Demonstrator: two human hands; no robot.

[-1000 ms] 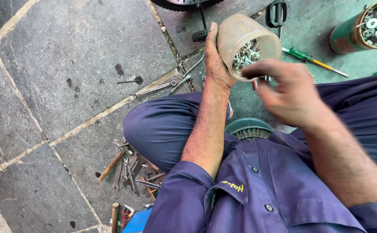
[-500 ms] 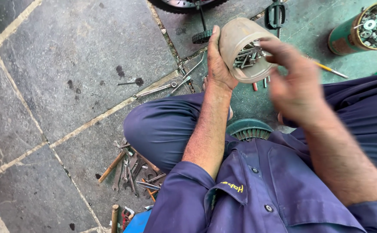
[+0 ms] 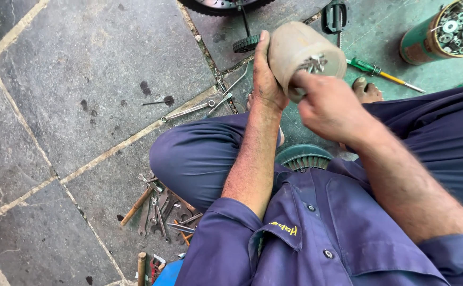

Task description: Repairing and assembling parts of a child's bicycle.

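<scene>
Two hands (image 3: 316, 100), tilted jar (image 3: 295, 50), floor edge

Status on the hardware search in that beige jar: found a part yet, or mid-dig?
Done: the left hand has the beige plastic jar lifted and tilted. In hand: the right hand has its fingers at the jar mouth, on the metal bolts and nuts. Left: no part is visibly pulled clear; the green screwdriver lies untouched on the floor.

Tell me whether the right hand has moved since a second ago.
Yes. The right hand has gone up toward the green-handled screwdriver and now has its fingers in the mouth of the tan jar held by the left hand.
</scene>
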